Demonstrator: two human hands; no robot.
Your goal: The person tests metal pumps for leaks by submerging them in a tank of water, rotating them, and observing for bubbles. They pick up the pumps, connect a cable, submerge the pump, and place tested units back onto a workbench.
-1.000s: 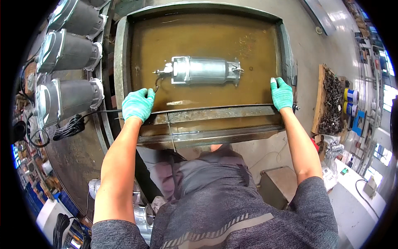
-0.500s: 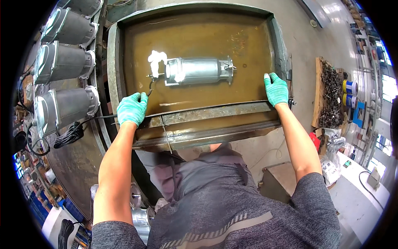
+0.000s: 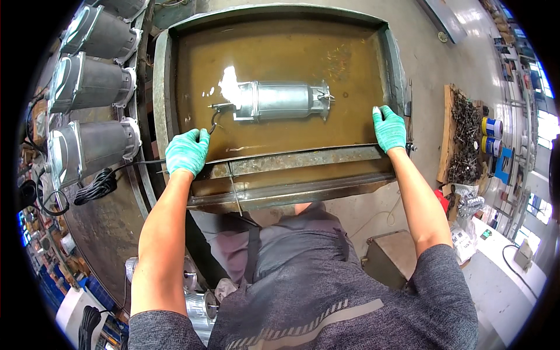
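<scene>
A silver cylindrical motor (image 3: 283,100) lies on its side in the brownish liquid of a metal tank (image 3: 392,64). White froth (image 3: 230,86) shows at its left end. A black cable (image 3: 213,121) runs from that end to my left hand (image 3: 186,153), passes under it and comes out on the left. The green-gloved fingers of that hand are curled at the tank's near left corner, partly hidden. My right hand (image 3: 389,129), also in a green glove, grips the right wall near a metal crossbar (image 3: 303,158), thumb pointing away from me.
Several grey motors (image 3: 93,146) stand in a row on the left, with a coiled black cable (image 3: 96,188) beside them. On the right are a wooden tray (image 3: 448,134) of small metal parts and blue-and-white cans (image 3: 492,127). A metal box (image 3: 389,256) is below right.
The white froth has moved up and changed shape, with small white specks now left of it. Both hands keep nearly the same place; the motor looks almost unmoved.
</scene>
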